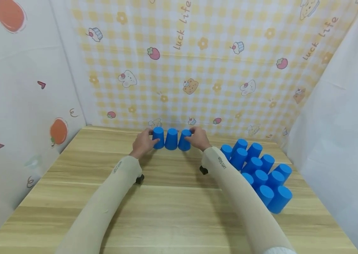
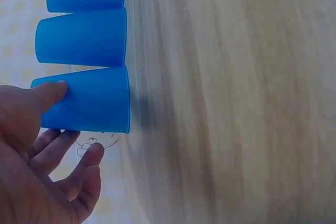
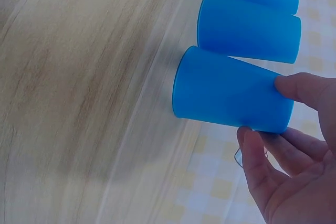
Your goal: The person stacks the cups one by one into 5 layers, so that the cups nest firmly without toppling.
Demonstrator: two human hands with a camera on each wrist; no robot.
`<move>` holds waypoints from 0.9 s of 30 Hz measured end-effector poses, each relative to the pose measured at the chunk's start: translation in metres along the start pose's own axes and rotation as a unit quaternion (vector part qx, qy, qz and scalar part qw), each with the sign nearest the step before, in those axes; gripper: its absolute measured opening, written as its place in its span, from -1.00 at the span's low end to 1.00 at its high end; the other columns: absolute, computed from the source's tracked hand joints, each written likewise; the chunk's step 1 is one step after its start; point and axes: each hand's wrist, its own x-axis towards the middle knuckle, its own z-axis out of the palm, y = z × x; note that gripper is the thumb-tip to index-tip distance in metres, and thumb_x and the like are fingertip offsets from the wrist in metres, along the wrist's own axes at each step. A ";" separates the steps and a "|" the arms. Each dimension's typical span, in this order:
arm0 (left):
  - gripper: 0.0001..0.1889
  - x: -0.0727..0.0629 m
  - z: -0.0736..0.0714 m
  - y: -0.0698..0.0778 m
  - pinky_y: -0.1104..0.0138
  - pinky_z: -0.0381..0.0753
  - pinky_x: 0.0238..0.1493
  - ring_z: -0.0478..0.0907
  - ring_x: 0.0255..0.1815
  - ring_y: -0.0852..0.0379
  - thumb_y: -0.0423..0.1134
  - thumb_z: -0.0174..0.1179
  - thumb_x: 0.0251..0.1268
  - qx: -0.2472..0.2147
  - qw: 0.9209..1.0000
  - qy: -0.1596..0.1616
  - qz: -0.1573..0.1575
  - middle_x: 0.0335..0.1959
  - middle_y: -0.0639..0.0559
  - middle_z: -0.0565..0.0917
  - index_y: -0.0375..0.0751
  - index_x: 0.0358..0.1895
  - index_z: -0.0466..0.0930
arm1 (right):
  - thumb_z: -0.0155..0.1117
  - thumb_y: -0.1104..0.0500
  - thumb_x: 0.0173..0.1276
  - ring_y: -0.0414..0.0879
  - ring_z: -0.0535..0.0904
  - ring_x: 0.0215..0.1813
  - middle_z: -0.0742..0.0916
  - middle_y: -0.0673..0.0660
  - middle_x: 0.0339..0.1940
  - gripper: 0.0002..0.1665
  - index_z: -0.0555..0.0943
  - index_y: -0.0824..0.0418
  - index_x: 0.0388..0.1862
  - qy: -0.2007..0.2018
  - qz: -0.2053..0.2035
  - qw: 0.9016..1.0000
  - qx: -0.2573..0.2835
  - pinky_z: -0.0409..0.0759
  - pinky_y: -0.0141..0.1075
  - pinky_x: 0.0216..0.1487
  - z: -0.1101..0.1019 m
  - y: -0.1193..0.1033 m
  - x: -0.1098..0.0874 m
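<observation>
Left hand (image 1: 143, 143), right hand (image 1: 199, 139) on outer cups (image 1: 158, 138) (inverted)

Printed cloths hem in a wood-grain bench (image 1: 172, 218) on three sides.
At the rear, a yellow-and-white checked cloth (image 1: 223, 65) hangs down to the bench's far edge, scattered with strawberries (image 1: 153, 53), cupcakes (image 1: 238, 47), orange flowers (image 1: 203, 43), rabbit faces (image 1: 128, 79) and a brown bear (image 1: 190, 86), while slanted "luck life" lettering (image 1: 182, 26) runs near the top. At left, a white cloth (image 1: 14, 76) carries large orange-red fruit (image 1: 59, 131), small hearts (image 1: 41, 84) and curly squiggles (image 1: 73, 113); at right, a pale, lightly creased cloth (image 1: 337, 134) slopes down beside the bench, whose light boards show darker streaks and a seam running crosswise.
</observation>
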 end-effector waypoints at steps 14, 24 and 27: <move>-0.35 -0.003 -0.005 -0.004 -0.06 0.48 0.17 0.41 0.35 -0.18 0.02 0.29 0.33 -0.023 1.000 0.004 0.003 0.40 -0.13 0.44 -0.19 0.38 0.33 | 0.33 0.15 0.39 0.22 0.50 0.31 0.54 0.36 0.32 -0.27 0.31 0.37 0.43 -0.018 -0.001 1.000 0.004 0.54 0.01 0.22 -0.009 0.000 -0.011; -0.22 -0.013 -0.026 0.000 -0.09 0.43 0.26 0.31 0.41 -0.24 0.01 0.31 0.31 -0.107 0.994 0.030 0.013 0.47 -0.16 0.33 -0.24 0.47 0.21 | 0.36 0.12 0.36 0.23 0.46 0.35 0.53 0.34 0.33 -0.28 0.36 0.33 0.41 0.013 -0.033 0.999 0.024 0.54 0.05 0.21 -0.029 -0.008 -0.026; -0.23 -0.020 -0.024 -0.003 -0.09 0.43 0.27 0.33 0.40 -0.24 -0.01 0.30 0.33 -0.119 0.992 0.020 0.022 0.49 -0.14 0.31 -0.23 0.49 0.20 | 0.35 0.12 0.36 0.23 0.46 0.33 0.55 0.35 0.31 -0.32 0.39 0.34 0.38 0.010 -0.042 0.999 0.028 0.55 0.05 0.19 -0.035 -0.007 -0.035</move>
